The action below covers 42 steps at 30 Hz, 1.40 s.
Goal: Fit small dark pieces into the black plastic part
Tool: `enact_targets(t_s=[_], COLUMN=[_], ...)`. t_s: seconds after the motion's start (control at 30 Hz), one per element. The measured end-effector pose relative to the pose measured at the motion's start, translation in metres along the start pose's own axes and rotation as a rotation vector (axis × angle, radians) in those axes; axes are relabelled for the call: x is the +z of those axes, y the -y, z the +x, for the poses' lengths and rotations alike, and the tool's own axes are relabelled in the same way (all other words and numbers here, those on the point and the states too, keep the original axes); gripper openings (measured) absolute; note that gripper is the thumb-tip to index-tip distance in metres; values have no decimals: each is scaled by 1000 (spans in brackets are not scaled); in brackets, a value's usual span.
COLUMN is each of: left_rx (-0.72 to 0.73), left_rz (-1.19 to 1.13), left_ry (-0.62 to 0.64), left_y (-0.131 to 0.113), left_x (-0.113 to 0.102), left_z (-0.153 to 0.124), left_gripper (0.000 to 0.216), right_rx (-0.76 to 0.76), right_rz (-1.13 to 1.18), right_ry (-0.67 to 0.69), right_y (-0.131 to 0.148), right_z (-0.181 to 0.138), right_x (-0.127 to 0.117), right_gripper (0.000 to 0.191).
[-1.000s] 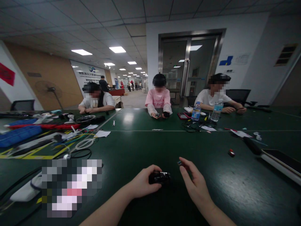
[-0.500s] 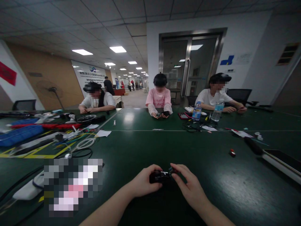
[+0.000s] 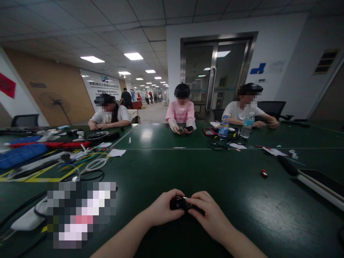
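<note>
Just in front of me, low over the dark green table, a small glossy black device (image 3: 177, 203) is held between both hands. My left hand (image 3: 163, 210) wraps round its left end, thumb below and fingers above. At the right end, my right hand (image 3: 209, 211) is closed, with its fingertips on top and its thumb underneath. These fingers cover much of that end, so any small piece between them is hidden. The device's exact kind cannot be made out.
A small red-and-silver object (image 3: 263, 173) lies ahead right, near a black-handled flat device (image 3: 317, 182). To the left are a white power strip (image 3: 28, 219), coiled cables (image 3: 96, 164) and a blue tray (image 3: 23, 156). Two bottles (image 3: 223, 126) stand farther off; three people sit opposite.
My right hand has moved left onto the black device, and the small dark piece seen at its fingertips is now hidden. My left hand keeps its grip. The view has shifted slightly.
</note>
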<state>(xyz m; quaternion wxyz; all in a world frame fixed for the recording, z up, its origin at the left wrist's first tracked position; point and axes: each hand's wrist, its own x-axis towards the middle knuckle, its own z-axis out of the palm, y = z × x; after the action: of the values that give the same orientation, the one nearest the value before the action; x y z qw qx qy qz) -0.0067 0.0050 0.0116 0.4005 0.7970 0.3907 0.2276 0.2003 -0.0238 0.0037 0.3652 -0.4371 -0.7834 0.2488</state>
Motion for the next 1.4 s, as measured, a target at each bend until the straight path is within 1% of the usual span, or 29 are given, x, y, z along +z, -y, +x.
enact_targets(t_s=[0.23, 0.37, 0.47, 0.67, 0.77, 0.93, 1.03, 1.13, 1.23, 1.4], left_rx=[21, 26, 29, 41, 41, 110, 114, 118, 169, 203], left_rz=[-14, -34, -72, -100, -82, 28, 93, 133, 166, 214], left_ry=[-5, -11, -20, -2, -1, -79, -107, -106, -85, -49], left_y=[2, 4, 7, 7, 5, 9, 12, 11, 7, 6], left_x=[1, 2, 2, 2, 2, 5, 6, 6, 6, 6], left_z=[0, 1, 1, 1, 1, 1, 0, -1, -1, 0], left_gripper=[37, 37, 37, 36, 38, 49, 54, 48, 37, 31], right_rx=[0, -10, 22, 54, 68, 94, 120, 133, 152, 192], right_rz=[-26, -9, 16, 41, 55, 37, 16, -4, -24, -64], right_ry=[27, 0, -24, 0, 29, 24, 37, 53, 76, 112], right_y=[4, 4, 1, -5, -3, 0, 0, 0, 1, 0], right_z=[0, 0, -2, -4, -2, -1, -1, -1, 1, 3], right_x=[1, 3, 4, 5, 4, 2, 3, 3, 3, 3], right_gripper=[29, 36, 40, 43, 39, 32, 27, 22, 15, 14])
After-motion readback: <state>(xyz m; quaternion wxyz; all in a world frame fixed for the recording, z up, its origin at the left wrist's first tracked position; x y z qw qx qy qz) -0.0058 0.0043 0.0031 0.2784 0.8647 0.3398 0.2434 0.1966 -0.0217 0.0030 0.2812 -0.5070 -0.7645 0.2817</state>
